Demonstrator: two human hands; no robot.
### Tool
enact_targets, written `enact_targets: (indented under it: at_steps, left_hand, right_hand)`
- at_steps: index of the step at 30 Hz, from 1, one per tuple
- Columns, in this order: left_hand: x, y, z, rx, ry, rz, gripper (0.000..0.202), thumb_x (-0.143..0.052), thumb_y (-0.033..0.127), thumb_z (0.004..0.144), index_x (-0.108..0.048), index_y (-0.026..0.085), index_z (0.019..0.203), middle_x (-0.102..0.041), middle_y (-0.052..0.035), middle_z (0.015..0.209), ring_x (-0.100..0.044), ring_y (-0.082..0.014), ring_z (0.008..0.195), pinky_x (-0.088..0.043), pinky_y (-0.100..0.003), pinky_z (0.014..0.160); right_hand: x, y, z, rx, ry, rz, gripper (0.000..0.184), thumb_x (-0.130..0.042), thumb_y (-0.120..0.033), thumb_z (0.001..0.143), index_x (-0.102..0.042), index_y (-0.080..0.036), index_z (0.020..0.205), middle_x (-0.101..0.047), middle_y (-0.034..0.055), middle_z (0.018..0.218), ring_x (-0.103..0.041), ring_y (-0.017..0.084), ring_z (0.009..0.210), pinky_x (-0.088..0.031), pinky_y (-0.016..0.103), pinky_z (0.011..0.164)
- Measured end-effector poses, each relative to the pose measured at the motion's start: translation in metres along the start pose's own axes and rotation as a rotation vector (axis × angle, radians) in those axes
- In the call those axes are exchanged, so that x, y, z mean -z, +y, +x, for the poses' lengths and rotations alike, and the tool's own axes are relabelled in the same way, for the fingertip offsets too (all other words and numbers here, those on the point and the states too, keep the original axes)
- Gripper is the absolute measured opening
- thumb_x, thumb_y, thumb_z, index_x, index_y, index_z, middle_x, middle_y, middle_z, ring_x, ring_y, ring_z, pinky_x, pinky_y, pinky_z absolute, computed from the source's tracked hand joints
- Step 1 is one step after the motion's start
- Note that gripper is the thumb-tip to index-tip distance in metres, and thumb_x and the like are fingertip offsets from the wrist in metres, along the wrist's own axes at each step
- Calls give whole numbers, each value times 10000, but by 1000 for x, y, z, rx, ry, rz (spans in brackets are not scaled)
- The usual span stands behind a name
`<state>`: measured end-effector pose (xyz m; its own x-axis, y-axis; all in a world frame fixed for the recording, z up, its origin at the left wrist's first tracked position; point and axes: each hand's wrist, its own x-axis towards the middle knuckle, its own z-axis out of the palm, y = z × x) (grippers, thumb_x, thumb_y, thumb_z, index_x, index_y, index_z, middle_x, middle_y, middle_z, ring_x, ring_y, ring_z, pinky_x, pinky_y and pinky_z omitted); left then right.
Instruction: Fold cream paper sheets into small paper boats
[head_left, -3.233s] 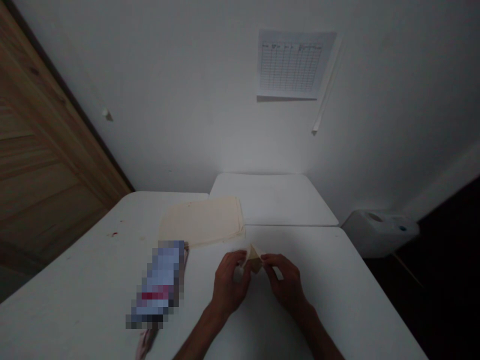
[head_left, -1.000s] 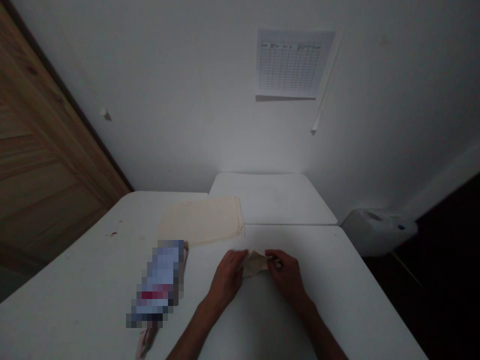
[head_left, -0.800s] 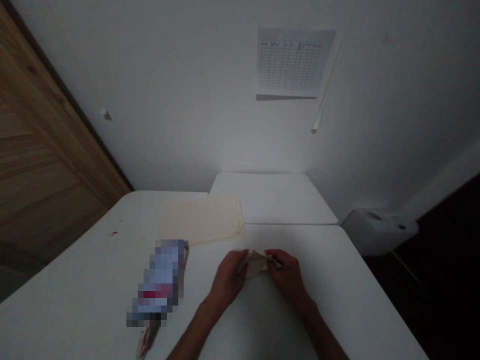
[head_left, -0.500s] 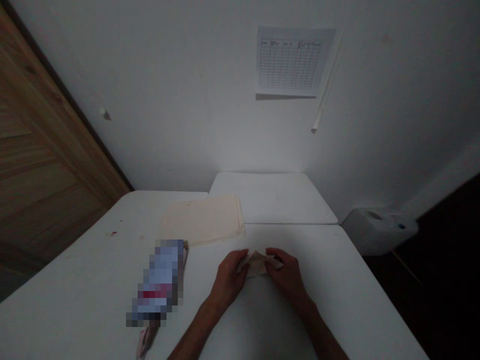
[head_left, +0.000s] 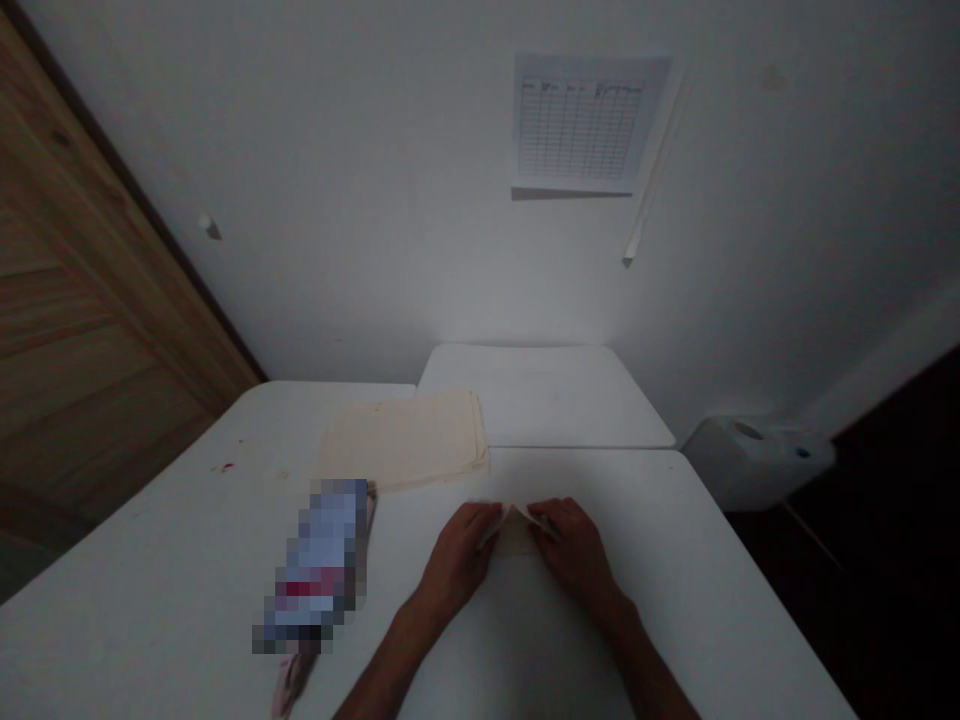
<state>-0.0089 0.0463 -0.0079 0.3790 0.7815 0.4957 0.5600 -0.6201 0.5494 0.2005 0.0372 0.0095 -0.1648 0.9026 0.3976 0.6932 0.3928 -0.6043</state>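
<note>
Low in the middle of the head view, a small folded beige sheet is held over the white table. Whether it is paper or cloth I cannot tell. My left hand pinches its left side between thumb and fingers. Its right side is gripped the same way by my right hand. Between the hands the top edge rises to a small peak, and the sides of the sheet are partly hidden by my fingers.
Thin cream sheets lie stacked on the white table, beyond a blurred-out blue item. A white raised panel is at the back. A printed chart hangs on the wall; a white container stands right of the table.
My hands have shifted slightly on the folded sheet; its side flaps now stand more steeply around the middle peak. Everything else is where it was.
</note>
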Motion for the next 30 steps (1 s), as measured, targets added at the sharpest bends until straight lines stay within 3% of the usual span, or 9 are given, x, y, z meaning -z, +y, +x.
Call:
enact_targets:
  at_steps: [5, 12, 18, 23, 30]
  left_hand:
    - [0, 2, 1, -29, 6, 7, 412, -494, 83, 835, -533, 226, 1219, -617, -87, 1091, -585, -214, 1004, -530, -379, 854]
    - [10, 9, 4, -52, -117, 140, 444, -520, 126, 856, -488, 224, 1288, -582, -112, 1129, -549, -254, 1032, -501, -433, 888]
    - [15, 9, 6, -100, -177, 130, 376, -516, 92, 870, -508, 222, 1223, -586, -88, 1126, -527, -251, 1038, -473, -436, 913]
    - [16, 15, 6, -101, -206, 82, 318, -502, 35, 860, -531, 208, 1124, -588, -67, 1069, -509, -230, 1019, -479, -397, 905]
    - [7, 11, -1, -185, -220, 206, 344, -469, 4, 867, -541, 183, 1152, -598, -76, 1144, -520, -236, 1064, -483, -420, 949]
  right_hand:
    - [-7, 5, -1, -33, 35, 46, 221, -555, -140, 799, -698, -229, 942, -710, 54, 923, -647, 221, 876, -515, 352, 815]
    - [-12, 8, -2, -23, 82, 80, 292, -497, -59, 743, -675, -211, 917, -692, 47, 900, -639, 205, 859, -512, 330, 795]
    - [-6, 6, -2, 17, 63, 14, 317, -483, -11, 711, -660, -208, 885, -679, 39, 868, -605, 211, 862, -489, 335, 798]
    - [0, 3, -5, 121, 21, -87, 300, -502, 14, 731, -645, -208, 872, -678, 31, 872, -572, 215, 862, -478, 333, 783]
    - [2, 10, -11, 401, -32, -251, 222, -546, -58, 861, -655, -202, 991, -695, 47, 957, -579, 196, 835, -484, 320, 775]
